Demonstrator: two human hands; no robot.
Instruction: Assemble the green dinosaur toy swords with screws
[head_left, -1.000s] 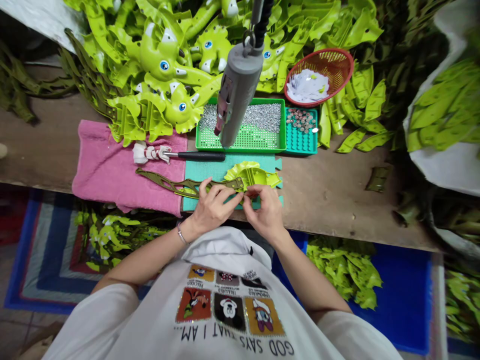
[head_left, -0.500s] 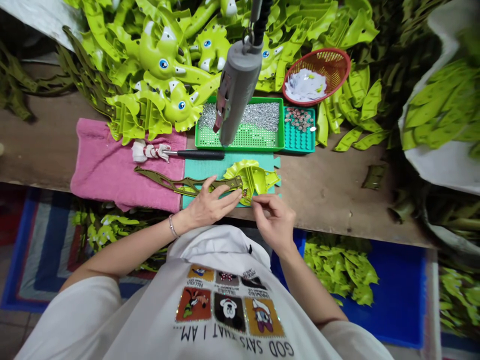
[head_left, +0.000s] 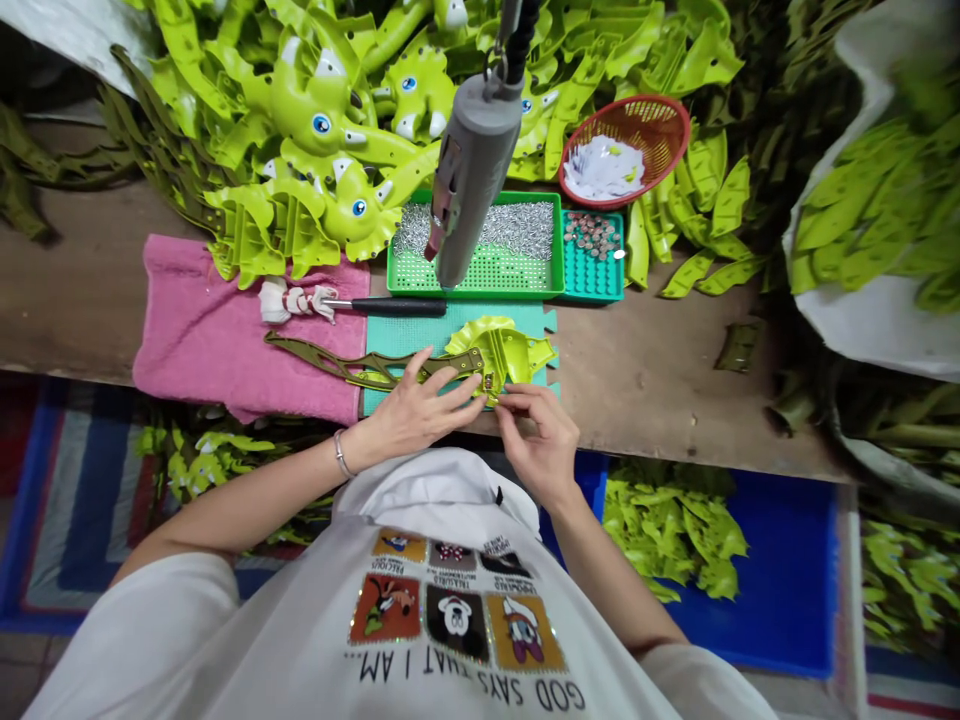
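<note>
Brown worktop (head_left: 637, 400) surrounds the turquoise mat (head_left: 487, 312). On the mat lies 1 lime shell (head_left: 519, 352); olive strip (head_left: 315, 360) crosses the mat's left edge under the spread left hand (head_left: 427, 410). At the mat's near edge, the right hand (head_left: 544, 430) is narrowed, contents unclear.

So the main furniture is a long brown worktop (head_left: 645, 390) running pretty much the full width of the view, kinda scuffed. Underneath on the right there's a bright blue bin (head_left: 787, 600) with a narrow pale strip (head_left: 850, 580) along its right side. Lower left is a blue-edged bin (head_left: 24, 500) with a striped lining (head_left: 97, 500), plus a bit of tiled floor (head_left: 30, 655). Light's decent mid-bench, but it goes murky toward the upper right.
</note>
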